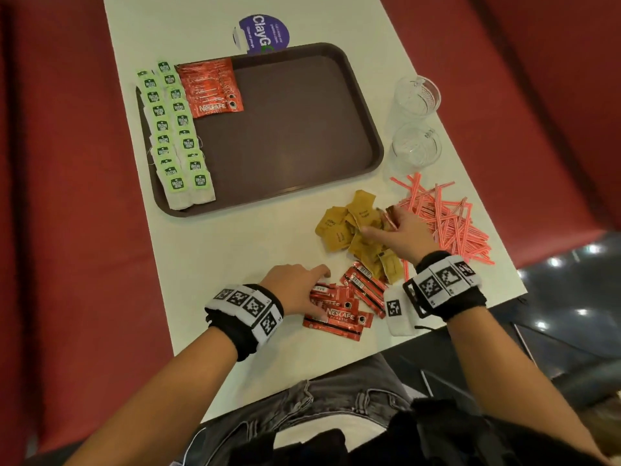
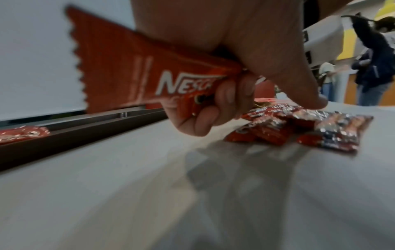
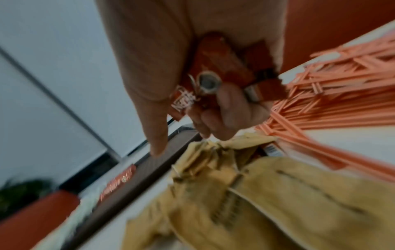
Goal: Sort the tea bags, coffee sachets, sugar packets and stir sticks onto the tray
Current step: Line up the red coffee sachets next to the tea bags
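A brown tray (image 1: 302, 136) holds two rows of green-tagged tea bags (image 1: 174, 129) along its left side and a stack of red coffee sachets (image 1: 210, 89) at its far left corner. Near the table's front edge my left hand (image 1: 295, 280) grips red coffee sachets (image 2: 136, 71) over a loose heap of the same sachets (image 1: 339, 314). My right hand (image 1: 400, 230) rests on the pile of brown sugar packets (image 1: 353, 227), its fingers curled round red coffee sachets (image 3: 215, 67). Pink stir sticks (image 1: 447, 216) lie in a heap to the right of that hand.
Two clear glass mugs (image 1: 416, 129) stand to the right of the tray. A purple round sticker (image 1: 263, 33) lies behind the tray. A white wristband piece (image 1: 396, 311) sits at the table's front edge. Red seating flanks the table on both sides.
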Tool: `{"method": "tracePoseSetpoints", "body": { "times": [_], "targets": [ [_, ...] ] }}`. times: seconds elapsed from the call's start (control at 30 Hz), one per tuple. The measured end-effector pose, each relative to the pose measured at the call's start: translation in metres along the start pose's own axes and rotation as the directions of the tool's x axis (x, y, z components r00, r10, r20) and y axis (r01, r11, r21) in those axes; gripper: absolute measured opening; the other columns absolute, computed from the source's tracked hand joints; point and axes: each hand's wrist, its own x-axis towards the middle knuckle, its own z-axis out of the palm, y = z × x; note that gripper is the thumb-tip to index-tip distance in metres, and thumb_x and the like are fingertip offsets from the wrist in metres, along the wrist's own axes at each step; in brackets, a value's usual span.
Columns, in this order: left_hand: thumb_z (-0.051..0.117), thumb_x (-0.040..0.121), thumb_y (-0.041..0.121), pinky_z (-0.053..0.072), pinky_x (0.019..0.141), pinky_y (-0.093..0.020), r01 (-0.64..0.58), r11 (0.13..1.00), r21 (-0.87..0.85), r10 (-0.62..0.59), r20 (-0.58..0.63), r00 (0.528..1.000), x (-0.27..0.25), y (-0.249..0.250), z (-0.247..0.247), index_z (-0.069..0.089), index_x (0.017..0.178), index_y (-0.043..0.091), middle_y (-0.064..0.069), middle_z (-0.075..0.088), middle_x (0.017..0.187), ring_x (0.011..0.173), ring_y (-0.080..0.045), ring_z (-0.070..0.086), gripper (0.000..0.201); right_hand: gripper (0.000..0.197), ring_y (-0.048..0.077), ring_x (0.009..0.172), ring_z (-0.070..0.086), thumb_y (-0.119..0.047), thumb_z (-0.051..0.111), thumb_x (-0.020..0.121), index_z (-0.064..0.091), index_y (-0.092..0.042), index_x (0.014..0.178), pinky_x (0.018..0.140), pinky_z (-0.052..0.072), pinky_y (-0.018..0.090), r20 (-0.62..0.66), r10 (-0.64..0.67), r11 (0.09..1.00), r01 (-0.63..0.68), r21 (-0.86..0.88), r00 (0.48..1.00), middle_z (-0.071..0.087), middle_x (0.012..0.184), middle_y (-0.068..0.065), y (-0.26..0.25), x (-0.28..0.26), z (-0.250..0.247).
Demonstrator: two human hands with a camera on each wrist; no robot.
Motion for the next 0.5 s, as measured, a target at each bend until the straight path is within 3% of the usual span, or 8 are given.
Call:
{"method": "tracePoseSetpoints", "body": {
  "times": [0.1,0.2,0.3,0.4,0.5],
  "targets": [
    [0.059,0.084,0.047,0.045,0.075,-0.032,0.001,0.998,0.058,0.003,-0.071,0.997,0.002,-0.003,0.004,0.038,0.128,0.025,-0.004,0.063,0.11,0.095,-0.024,0.06,0.053,0.069,0.02,0.1,0.054,-0.046,0.076,0.071,0.046,-0.01,0.122,0.082,0.045,0.029,-0.009,-0.031,0.982,0.029,-0.184,0.999,0.055,0.109,0.002,-0.001,-0.008,0.017],
    [0.054,0.088,0.042,0.043,0.068,-0.032,0.018,0.998,0.063,-0.008,-0.143,0.99,0.001,-0.003,0.006,0.049,0.112,0.02,-0.004,0.064,0.101,0.09,-0.024,0.06,0.034,0.053,0.025,0.097,0.058,-0.041,0.071,0.076,0.049,-0.011,0.113,0.08,0.05,0.035,-0.08,-0.084,0.952,0.056,-0.3,0.993,0.059,0.107,0.006,-0.008,-0.011,0.028],
    [0.054,0.087,0.04,0.038,0.065,-0.028,0.023,0.998,0.061,-0.012,-0.178,0.984,0.0,-0.003,0.006,0.053,0.103,0.018,-0.004,0.063,0.098,0.09,-0.022,0.059,0.027,0.032,0.024,0.089,0.06,-0.036,0.061,0.084,0.055,-0.012,0.104,0.07,0.046,0.029,-0.039,-0.191,0.918,0.164,-0.36,0.981,0.058,0.091,0.001,-0.019,-0.015,0.033],
    [0.057,0.086,0.036,0.039,0.068,-0.029,0.031,0.999,0.017,-0.027,-0.197,0.98,-0.001,-0.003,0.005,0.056,0.102,0.018,-0.004,0.06,0.097,0.093,-0.022,0.057,0.024,0.034,0.016,0.086,0.055,-0.038,0.062,0.086,0.058,-0.013,0.11,0.071,0.043,0.026,0.004,-0.234,0.949,0.23,-0.214,0.972,0.054,0.091,-0.005,-0.02,-0.017,0.034],
    [0.06,0.085,0.034,0.038,0.067,-0.029,0.053,0.995,-0.082,-0.067,-0.189,0.98,-0.002,-0.004,0.004,0.061,0.101,0.019,-0.002,0.048,0.091,0.087,-0.02,0.053,0.023,0.022,0.016,0.084,0.054,-0.027,0.056,0.091,0.059,-0.011,0.106,0.075,0.047,0.029,-0.149,-0.125,0.989,0.134,0.053,0.981,0.057,0.092,-0.002,-0.005,-0.017,0.016]
  ]
}}
